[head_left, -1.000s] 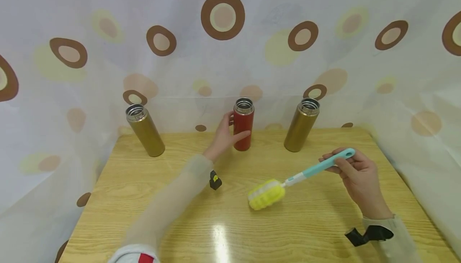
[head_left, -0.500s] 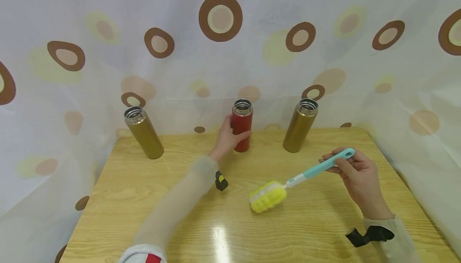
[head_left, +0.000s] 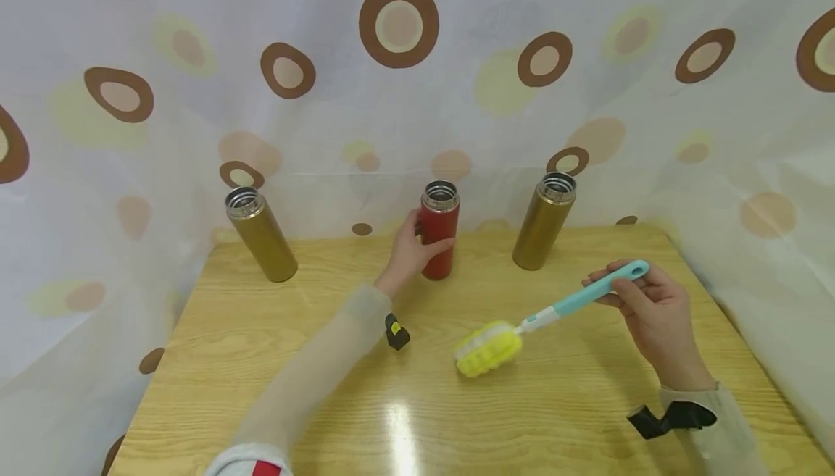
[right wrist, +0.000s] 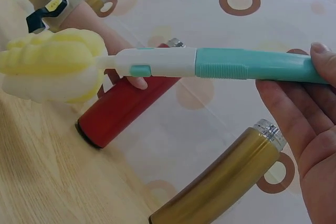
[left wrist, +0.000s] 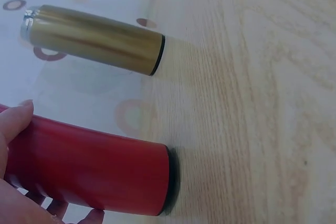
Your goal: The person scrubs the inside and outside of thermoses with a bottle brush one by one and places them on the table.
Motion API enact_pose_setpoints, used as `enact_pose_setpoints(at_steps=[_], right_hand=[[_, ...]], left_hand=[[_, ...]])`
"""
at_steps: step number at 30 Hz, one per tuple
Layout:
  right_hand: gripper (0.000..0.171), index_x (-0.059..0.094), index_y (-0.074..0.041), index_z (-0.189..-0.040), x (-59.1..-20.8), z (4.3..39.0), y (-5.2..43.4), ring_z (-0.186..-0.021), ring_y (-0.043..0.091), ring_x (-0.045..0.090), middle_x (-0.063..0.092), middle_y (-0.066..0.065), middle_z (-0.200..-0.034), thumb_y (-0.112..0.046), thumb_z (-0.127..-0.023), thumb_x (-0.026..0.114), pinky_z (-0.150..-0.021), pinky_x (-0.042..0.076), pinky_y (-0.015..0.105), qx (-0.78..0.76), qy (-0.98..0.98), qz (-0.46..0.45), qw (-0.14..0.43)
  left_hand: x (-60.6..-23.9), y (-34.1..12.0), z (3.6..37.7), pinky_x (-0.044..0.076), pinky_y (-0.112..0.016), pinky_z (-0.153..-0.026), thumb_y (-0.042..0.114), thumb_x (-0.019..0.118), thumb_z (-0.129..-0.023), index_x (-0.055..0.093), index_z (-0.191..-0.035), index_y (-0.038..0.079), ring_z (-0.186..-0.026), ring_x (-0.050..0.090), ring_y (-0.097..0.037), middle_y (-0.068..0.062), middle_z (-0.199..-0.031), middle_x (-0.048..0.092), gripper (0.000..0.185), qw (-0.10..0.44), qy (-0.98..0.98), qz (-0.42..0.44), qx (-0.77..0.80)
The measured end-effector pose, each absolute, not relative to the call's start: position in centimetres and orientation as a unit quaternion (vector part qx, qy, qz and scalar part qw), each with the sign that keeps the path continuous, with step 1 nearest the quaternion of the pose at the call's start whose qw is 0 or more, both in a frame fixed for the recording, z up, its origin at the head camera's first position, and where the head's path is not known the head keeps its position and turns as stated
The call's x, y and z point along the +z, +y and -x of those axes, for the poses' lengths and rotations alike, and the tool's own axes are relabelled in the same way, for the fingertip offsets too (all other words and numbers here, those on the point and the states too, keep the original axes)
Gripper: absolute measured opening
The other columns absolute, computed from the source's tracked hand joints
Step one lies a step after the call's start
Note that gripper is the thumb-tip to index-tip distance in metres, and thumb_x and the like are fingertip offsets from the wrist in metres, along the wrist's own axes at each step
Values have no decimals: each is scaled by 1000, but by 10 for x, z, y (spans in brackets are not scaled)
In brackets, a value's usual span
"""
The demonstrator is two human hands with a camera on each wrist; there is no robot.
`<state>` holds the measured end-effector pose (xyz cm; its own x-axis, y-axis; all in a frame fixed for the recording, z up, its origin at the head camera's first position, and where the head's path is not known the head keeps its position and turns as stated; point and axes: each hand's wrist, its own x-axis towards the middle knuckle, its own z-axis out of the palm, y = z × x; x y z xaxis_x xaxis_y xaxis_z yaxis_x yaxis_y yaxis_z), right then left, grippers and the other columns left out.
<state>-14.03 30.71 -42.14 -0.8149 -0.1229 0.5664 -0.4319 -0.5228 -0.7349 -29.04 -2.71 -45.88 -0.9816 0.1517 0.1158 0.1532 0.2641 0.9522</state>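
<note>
A red flask (head_left: pixel 438 233) with an open steel mouth stands upright at the back middle of the wooden table (head_left: pixel 274 382). My left hand (head_left: pixel 409 248) grips its body; the same red flask (left wrist: pixel 89 169) fills the left wrist view, with fingers (left wrist: pixel 13 124) wrapped round it. My right hand (head_left: pixel 642 302) holds a bottle brush (head_left: pixel 554 309) by its teal handle (right wrist: pixel 252 64). The yellow sponge head (head_left: pixel 488 348) hovers just over the table. In the right wrist view the sponge head (right wrist: pixel 50 72) is in front of the red flask (right wrist: pixel 126 109).
Two gold flasks stand open-mouthed at the back, one at the left (head_left: pixel 259 235) and one at the right (head_left: pixel 543 222). A spotted white curtain (head_left: pixel 398 99) closes in the table behind and on both sides. Black wrist straps (head_left: pixel 396 332) sit on both sleeves.
My left hand has closed its fingers round the red flask. The brush in my right hand has risen slightly and shifted a little right.
</note>
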Motion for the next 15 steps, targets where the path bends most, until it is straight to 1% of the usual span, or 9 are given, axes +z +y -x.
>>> enact_pose_setpoints(at_steps=[6,11,15], right_hand=[[32,53,26,-125,-419,139,304,-106,37,74,73,28,-113,24,-102,31,-88,60,42,827,-478,-282,94],[30,52,27,-124,-418,140,302,-105,37,74,73,28,-112,24,-102,32,-87,61,42,828,-477,-280,97],[29,52,27,-124,-419,140,302,-106,38,74,73,29,-112,24,-102,33,-87,61,42,831,-470,-282,97]], left_hand=[[-454,-32,270,46,-48,-112,21,87,-87,48,-145,7,-133,56,-32,-12,-142,60,71,-5,-785,108,-610],[-452,-40,250,47,-50,-111,23,88,-85,50,-144,9,-132,56,-32,-11,-140,60,72,-14,-786,102,-610],[-453,-45,236,48,-49,-111,23,89,-84,50,-144,10,-131,56,-32,-10,-140,61,73,-25,-791,99,-604]])
